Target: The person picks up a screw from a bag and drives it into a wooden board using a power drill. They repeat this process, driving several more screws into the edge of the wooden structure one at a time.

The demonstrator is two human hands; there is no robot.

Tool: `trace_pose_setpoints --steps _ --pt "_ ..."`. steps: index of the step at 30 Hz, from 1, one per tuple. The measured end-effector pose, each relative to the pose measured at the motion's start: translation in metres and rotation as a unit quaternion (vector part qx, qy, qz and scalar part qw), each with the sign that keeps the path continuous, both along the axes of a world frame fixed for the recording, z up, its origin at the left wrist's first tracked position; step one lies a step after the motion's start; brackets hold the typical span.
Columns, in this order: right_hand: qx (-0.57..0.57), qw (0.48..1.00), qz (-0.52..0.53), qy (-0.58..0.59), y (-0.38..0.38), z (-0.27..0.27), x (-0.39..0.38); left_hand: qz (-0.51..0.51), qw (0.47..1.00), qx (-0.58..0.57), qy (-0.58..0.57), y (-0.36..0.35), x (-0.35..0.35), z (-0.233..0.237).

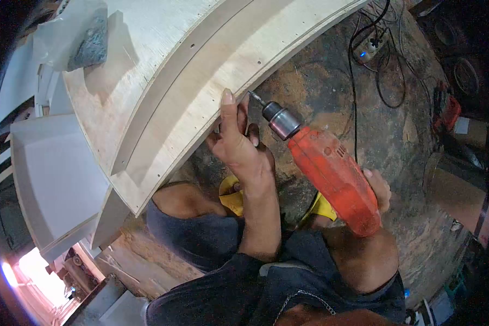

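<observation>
A curved pale plywood piece [212, 98] runs diagonally across the upper middle. My left hand [242, 138] is at its lower edge, with the thumb on the top face and fingers near the drill's tip; what lies between them, if anything, is too small to tell. My right hand [378, 190] is wrapped round the rear of a red power drill [334, 174], mostly hidden behind it. The drill's black and silver chuck [281, 120] points up and left. Its bit [257, 98] reaches the plywood edge beside my left fingers.
A clear plastic bag [73, 38] lies on the wood at upper left. White panels [60, 174] stand at the left. A power strip [368, 50] and black cables [355, 108] are at upper right. Cardboard [456, 190] is at the right, and yellow footwear [232, 198] shows below.
</observation>
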State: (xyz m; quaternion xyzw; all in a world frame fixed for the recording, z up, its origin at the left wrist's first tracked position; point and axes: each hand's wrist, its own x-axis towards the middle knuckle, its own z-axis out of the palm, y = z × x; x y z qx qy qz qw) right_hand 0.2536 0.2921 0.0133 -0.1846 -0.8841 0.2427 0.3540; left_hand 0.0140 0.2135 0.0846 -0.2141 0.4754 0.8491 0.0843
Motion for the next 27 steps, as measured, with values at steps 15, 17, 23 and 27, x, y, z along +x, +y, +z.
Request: trace_pose_setpoints --steps 15,17,23,27 --pt "-0.061 0.989 0.111 0.076 0.01 0.03 -0.042 0.005 1.0 -0.003 0.012 -0.003 0.001 -0.006" --pt "-0.051 0.992 0.091 0.07 0.009 0.024 -0.041 0.005 1.0 -0.004 0.018 -0.003 0.002 -0.007" --pt "0.0 0.989 0.14 0.037 0.017 0.021 -0.036 0.007 1.0 -0.008 0.023 -0.003 0.003 -0.008" --pt "-0.038 0.991 0.126 0.003 0.023 0.034 -0.037 0.003 0.999 -0.019 0.036 -0.002 0.002 -0.013"
